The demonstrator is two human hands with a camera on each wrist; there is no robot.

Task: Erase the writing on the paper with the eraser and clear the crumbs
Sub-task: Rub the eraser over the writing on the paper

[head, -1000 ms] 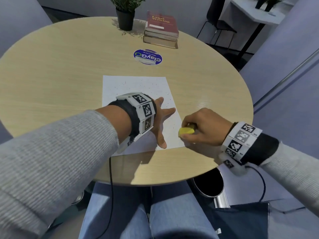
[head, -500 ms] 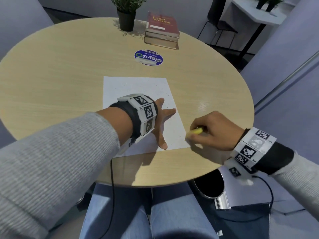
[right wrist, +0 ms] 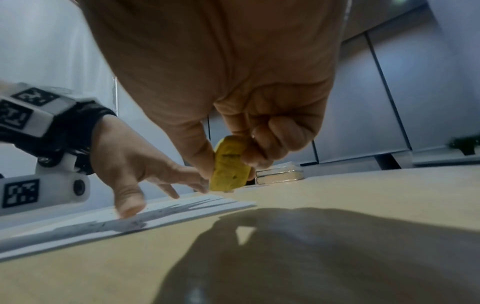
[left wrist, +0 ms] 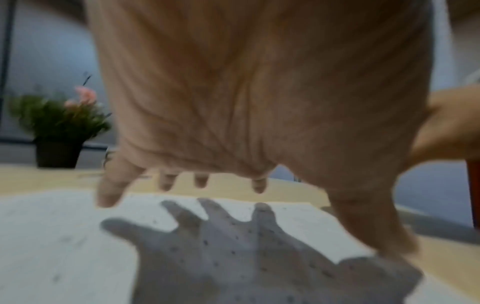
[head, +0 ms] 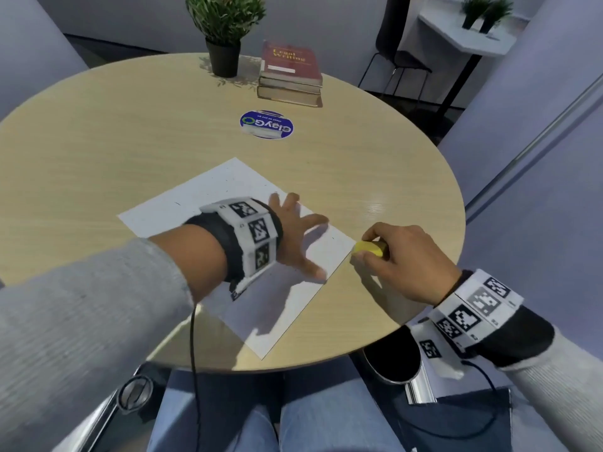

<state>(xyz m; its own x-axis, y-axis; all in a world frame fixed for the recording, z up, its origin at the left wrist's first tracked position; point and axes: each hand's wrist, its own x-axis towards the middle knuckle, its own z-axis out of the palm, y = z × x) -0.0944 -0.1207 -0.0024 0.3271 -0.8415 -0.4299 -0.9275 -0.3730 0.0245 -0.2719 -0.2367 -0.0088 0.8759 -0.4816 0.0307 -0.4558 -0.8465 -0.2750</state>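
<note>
A white sheet of paper [head: 208, 203] lies turned at an angle on the round wooden table [head: 130, 125], dotted with dark crumbs [left wrist: 233, 236]. My left hand [head: 293, 236] is spread over the paper's right part with straight fingers; the thumb tip [right wrist: 130, 207] touches the sheet. My right hand [head: 401, 259] pinches a yellow eraser [head: 368, 248] between thumb and fingers, just off the paper's right corner and slightly above the table. The eraser [right wrist: 228, 166] hangs upright in the right wrist view.
A potted plant [head: 225, 34] and a stack of books [head: 290, 73] stand at the table's far side. A round blue sticker [head: 267, 124] lies behind the paper. A dark bin [head: 391, 363] stands below the table's near right edge, beside my knees.
The paper has turned counter-clockwise under my left hand and now lies diagonally. My right hand with the eraser stays just off its right corner.
</note>
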